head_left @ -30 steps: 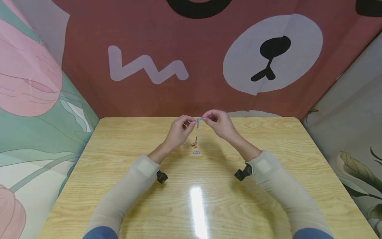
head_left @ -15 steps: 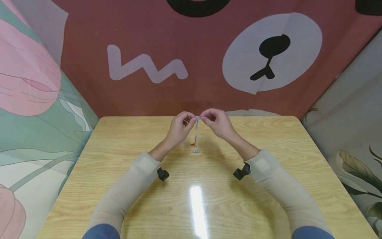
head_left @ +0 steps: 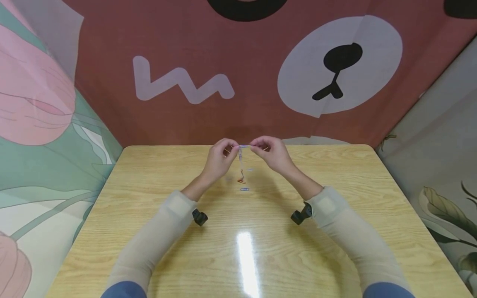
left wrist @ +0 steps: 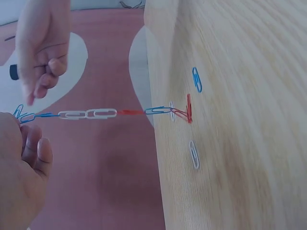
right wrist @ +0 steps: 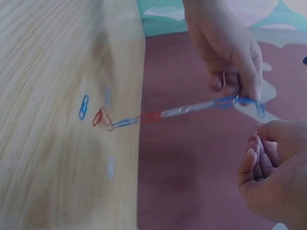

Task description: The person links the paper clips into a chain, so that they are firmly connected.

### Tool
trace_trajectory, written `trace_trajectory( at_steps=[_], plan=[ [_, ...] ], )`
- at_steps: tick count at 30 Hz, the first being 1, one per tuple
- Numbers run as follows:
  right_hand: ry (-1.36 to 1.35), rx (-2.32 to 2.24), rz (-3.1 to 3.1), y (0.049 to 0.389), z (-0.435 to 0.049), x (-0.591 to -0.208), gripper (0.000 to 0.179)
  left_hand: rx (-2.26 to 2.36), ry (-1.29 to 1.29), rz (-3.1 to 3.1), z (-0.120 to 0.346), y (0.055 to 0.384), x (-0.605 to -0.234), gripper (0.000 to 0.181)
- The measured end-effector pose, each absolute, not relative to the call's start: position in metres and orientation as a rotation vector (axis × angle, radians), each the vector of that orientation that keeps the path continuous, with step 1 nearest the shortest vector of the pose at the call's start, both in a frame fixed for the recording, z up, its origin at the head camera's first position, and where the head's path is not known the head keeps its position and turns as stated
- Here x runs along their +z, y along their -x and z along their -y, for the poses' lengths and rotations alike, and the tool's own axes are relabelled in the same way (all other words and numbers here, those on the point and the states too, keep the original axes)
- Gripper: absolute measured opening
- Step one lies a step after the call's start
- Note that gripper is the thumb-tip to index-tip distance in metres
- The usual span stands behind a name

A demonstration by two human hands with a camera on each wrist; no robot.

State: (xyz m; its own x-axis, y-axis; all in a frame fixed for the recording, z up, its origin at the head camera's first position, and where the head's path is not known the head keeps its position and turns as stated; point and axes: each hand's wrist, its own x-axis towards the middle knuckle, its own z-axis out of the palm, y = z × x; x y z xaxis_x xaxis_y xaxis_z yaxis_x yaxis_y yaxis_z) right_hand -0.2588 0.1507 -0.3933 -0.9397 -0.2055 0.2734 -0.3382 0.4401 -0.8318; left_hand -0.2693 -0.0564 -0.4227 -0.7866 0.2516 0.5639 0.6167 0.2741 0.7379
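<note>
My left hand [head_left: 219, 160] pinches the upper part of a paper clip chain [left wrist: 101, 113], which hangs down with blue, white and red links. At its lower end, red paper clips [left wrist: 189, 109] bunch up close over the tabletop. The topmost blue paper clip [right wrist: 262, 110] sticks out sideways from the left fingertips toward my right hand [head_left: 273, 155]. In the right wrist view, the right thumb and index fingertip are close together with the other fingers curled. A narrow gap shows between them and that blue clip.
On the wooden table [head_left: 246, 215] below lie a loose blue paper clip [left wrist: 197, 79] and two white ones, a nearer white clip [left wrist: 194, 154] and another white clip [left wrist: 171, 117] behind the chain. A printed cloth wall [head_left: 179, 124] rises behind the table's far edge.
The hands came together at the top blue clip half a second ago. Since then my left hand has moved left with the chain, and the right fingers have let go of the clip.
</note>
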Motion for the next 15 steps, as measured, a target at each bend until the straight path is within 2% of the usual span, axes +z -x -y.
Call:
trace_trajectory(
  at_steps=[5, 15],
  plan=[
    [-0.420, 1.504, 2.591, 0.266, -0.155, -0.409, 0.014, -1.507, 0.767, 2.199, 0.063, 0.271, -0.422, 0.008],
    [-0.309, 1.523, 2.730, 0.289, -0.161, -0.463, 0.018, -1.510, 0.783, 2.176, 0.065, 0.274, -0.426, 0.009]
  ],
)
